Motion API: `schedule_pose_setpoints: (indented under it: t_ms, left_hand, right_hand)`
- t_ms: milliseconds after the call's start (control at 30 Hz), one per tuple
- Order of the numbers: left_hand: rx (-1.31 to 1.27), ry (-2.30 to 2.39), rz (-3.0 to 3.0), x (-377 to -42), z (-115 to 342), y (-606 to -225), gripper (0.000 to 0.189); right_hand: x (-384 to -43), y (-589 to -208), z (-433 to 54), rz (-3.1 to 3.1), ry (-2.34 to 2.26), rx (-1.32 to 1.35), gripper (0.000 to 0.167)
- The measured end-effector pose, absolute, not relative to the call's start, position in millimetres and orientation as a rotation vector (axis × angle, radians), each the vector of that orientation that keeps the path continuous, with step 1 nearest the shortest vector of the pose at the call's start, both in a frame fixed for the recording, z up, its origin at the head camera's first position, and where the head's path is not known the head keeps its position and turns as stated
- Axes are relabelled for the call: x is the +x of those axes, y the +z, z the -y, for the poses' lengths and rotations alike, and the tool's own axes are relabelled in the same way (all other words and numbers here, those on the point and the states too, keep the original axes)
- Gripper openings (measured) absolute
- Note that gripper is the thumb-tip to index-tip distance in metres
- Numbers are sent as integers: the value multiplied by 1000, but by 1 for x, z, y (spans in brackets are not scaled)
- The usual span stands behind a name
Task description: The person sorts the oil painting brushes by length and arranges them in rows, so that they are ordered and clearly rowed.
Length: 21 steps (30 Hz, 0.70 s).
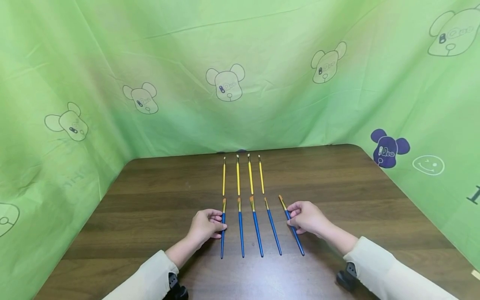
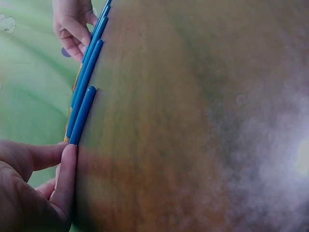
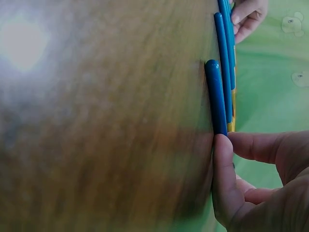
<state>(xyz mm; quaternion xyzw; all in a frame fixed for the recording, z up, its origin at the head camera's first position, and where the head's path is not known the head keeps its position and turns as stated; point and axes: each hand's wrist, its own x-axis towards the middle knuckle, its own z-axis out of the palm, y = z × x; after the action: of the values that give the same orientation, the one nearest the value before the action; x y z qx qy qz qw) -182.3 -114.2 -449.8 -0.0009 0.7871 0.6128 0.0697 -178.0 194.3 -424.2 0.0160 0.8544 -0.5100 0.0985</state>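
Observation:
Several blue-handled paintbrushes lie in a row on the table, bristles pointing away from me. My left hand (image 1: 205, 227) pinches the leftmost blue paintbrush (image 1: 222, 246) between thumb and fingers; its handle end (image 2: 86, 113) shows in the left wrist view. At the row's other end, my right hand (image 1: 309, 218) pinches the rightmost blue paintbrush (image 1: 298, 243), which slants with its tip to the left. That handle (image 3: 216, 96) lies close to the tabletop in the right wrist view. Between the hands are three more blue paintbrushes, including the middle one (image 1: 257, 233), untouched.
Behind the blue row, several yellow-handled brushes (image 1: 238, 177) lie side by side, tips toward the table's far edge. The brown wooden table (image 1: 150, 221) is backed by a green curtain (image 1: 262, 116) with cartoon bear-like heads. Dark devices (image 1: 346, 278) sit at both wrists.

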Motion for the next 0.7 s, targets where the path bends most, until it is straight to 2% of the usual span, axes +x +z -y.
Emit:
schedule_pose_setpoints:
  t_ms: [700]
  left_hand:
    - [-14, 1854, -2326, -183, 115, -446, 45]
  right_hand:
    - [-177, -420, -197, -2528, -1503, 13, 34]
